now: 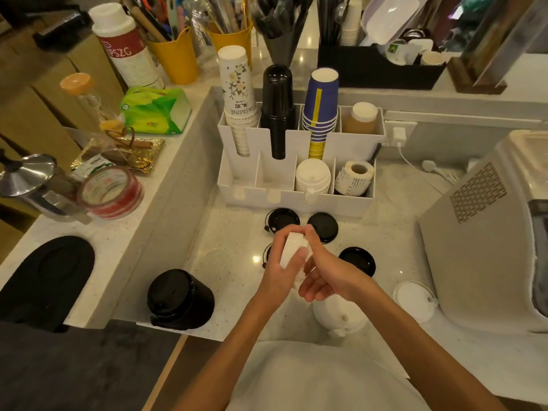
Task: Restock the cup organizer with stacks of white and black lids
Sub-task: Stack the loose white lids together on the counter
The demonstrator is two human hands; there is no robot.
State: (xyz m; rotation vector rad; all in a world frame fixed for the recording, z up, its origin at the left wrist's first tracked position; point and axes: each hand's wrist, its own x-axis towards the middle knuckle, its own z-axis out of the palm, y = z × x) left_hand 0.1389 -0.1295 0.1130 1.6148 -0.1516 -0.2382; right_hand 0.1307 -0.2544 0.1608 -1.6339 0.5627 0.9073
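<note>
A white cup organizer (341, 203) stands at the back of the counter; one front compartment holds a stack of white lids (312, 175), and two front compartments to its left look empty. My left hand (283, 277) and my right hand (329, 274) together grip a small stack of white lids (292, 247) tilted above the counter. Several loose black lids (324, 225) lie around my hands. A tall stack of black lids (178, 298) sits at the near left. More white lids (341, 317) lie under my right wrist, and a single white lid (413, 298) rests to the right.
The organizer's back row holds floral cups (237, 93), black cups (277, 108), blue cups (320, 111) and a jar. A label roll (354, 178) fills the front right compartment. A white machine (486, 229) stands at the right. A raised ledge at the left carries tape, a tissue pack and bottles.
</note>
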